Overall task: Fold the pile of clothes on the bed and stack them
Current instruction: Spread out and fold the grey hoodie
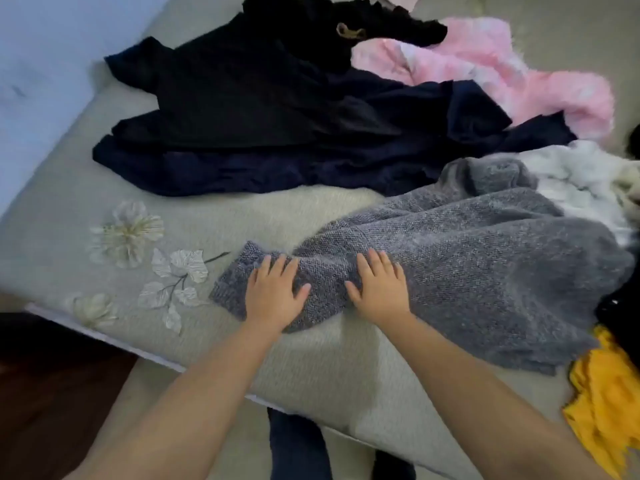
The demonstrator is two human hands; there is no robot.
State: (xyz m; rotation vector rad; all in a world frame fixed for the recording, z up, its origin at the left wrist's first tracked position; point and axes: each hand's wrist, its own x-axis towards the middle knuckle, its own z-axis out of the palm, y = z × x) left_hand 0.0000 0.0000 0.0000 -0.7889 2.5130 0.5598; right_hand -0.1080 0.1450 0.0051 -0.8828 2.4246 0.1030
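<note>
A grey knitted sweater (485, 271) lies spread on the bed (104, 188), its sleeve reaching toward the near left. My left hand (273, 292) rests flat on the end of that sleeve with fingers straight. My right hand (379, 289) presses flat on the sleeve a little to the right, fingers spread. Behind the sweater lies a heap of dark navy and black clothes (277, 116). A fluffy pink garment (502, 74) sits at the back right, and a white fluffy garment (571, 181) lies beside the sweater's far edge.
A yellow garment (609, 403) lies at the near right edge, with something black (620, 306) above it. The bedcover has an embroidered flower pattern (138, 251) at the near left. The bed's front edge (156, 358) runs diagonally; dark floor is at lower left.
</note>
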